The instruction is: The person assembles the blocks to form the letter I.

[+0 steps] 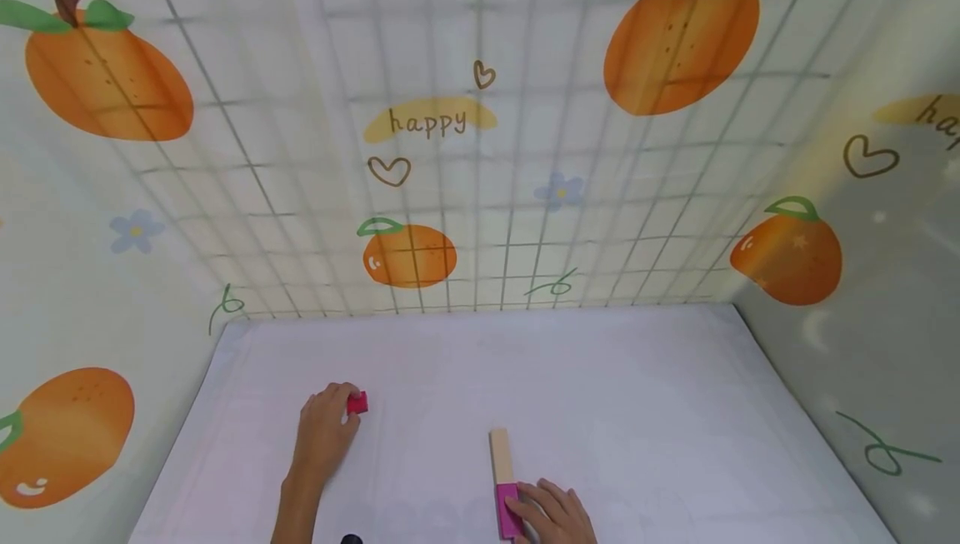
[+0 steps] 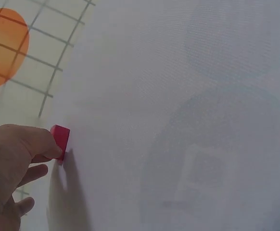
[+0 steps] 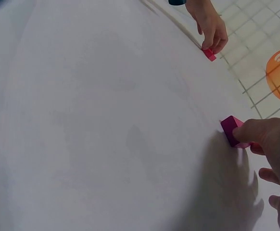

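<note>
On the left part of the white table, my left hand [image 1: 326,429] pinches a small red block [image 1: 359,403] between thumb and fingers. The left wrist view shows that red block [image 2: 61,138] close over the white surface, its lower end covered by fingertips. Near the front edge, my right hand [image 1: 553,512] grips a magenta block [image 1: 506,501] from its right side. A plain wooden block [image 1: 501,454] lies in line with the magenta one, at its far end. In the right wrist view the magenta block [image 3: 230,129] shows between thumb and fingers.
The white table [image 1: 427,361] ends at a back curtain [image 1: 525,152] printed with grid lines and oranges. Side curtains [image 1: 900,344] close in the left and right edges. A small black round object [image 1: 351,539] peeks in at the bottom of the head view.
</note>
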Action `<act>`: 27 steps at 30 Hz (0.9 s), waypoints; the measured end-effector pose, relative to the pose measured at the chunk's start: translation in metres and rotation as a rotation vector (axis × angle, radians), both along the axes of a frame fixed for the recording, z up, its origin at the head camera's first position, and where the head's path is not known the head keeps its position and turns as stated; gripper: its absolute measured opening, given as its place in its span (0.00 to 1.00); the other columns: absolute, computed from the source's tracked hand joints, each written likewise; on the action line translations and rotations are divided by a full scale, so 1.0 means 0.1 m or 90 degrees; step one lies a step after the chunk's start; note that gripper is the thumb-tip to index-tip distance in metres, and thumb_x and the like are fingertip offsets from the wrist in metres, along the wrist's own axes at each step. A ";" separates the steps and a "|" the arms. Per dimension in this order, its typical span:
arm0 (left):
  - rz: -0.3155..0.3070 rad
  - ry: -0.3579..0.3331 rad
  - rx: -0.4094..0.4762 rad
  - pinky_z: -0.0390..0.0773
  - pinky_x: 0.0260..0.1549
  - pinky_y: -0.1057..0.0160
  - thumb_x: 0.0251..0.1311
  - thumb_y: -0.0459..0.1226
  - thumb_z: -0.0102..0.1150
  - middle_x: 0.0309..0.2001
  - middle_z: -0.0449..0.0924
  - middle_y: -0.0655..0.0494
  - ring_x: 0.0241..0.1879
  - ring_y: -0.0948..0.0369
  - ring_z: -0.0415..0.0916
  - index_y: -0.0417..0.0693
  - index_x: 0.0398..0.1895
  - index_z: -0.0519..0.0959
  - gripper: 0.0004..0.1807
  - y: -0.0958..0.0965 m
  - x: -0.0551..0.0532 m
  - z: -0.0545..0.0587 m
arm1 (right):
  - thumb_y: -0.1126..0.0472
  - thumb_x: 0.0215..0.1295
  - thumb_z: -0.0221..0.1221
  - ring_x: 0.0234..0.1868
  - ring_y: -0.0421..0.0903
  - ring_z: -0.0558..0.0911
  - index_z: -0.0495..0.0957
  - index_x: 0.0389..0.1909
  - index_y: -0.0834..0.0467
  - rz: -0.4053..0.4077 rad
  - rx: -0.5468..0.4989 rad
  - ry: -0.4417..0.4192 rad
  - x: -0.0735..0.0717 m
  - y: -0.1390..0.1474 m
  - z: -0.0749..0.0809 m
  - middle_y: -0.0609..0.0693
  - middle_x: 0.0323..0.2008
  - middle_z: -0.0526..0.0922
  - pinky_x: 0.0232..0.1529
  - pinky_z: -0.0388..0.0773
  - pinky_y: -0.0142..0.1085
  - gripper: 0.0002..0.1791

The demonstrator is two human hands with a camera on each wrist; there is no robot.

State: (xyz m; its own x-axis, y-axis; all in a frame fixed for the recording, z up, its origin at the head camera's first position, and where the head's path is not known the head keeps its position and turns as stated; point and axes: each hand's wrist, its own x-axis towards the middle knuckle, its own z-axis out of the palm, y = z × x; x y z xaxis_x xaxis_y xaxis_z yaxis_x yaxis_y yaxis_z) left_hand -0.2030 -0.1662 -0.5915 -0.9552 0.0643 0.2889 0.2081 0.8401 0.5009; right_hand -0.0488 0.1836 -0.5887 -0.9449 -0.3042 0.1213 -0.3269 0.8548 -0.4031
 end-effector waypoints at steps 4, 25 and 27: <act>-0.008 -0.018 -0.002 0.71 0.55 0.43 0.56 0.30 0.68 0.47 0.81 0.51 0.51 0.50 0.77 0.47 0.46 0.79 0.15 0.05 0.00 0.03 | 0.43 0.64 0.62 0.60 0.59 0.75 0.81 0.55 0.51 0.001 0.007 0.015 0.00 -0.01 0.02 0.48 0.57 0.79 0.54 0.68 0.71 0.23; -0.089 -0.038 0.052 0.78 0.52 0.51 0.57 0.33 0.68 0.46 0.81 0.62 0.50 0.57 0.76 0.54 0.44 0.80 0.13 0.54 0.01 0.21 | 0.34 0.63 0.57 0.60 0.59 0.74 0.81 0.57 0.50 0.001 0.003 -0.007 -0.01 0.01 0.01 0.48 0.58 0.78 0.54 0.67 0.72 0.30; -0.104 -0.026 0.050 0.78 0.52 0.50 0.56 0.33 0.69 0.46 0.81 0.61 0.50 0.56 0.76 0.54 0.44 0.81 0.13 0.59 0.01 0.22 | 0.33 0.62 0.57 0.60 0.60 0.74 0.81 0.57 0.50 0.001 -0.003 -0.007 0.00 0.01 0.00 0.48 0.58 0.78 0.54 0.67 0.72 0.31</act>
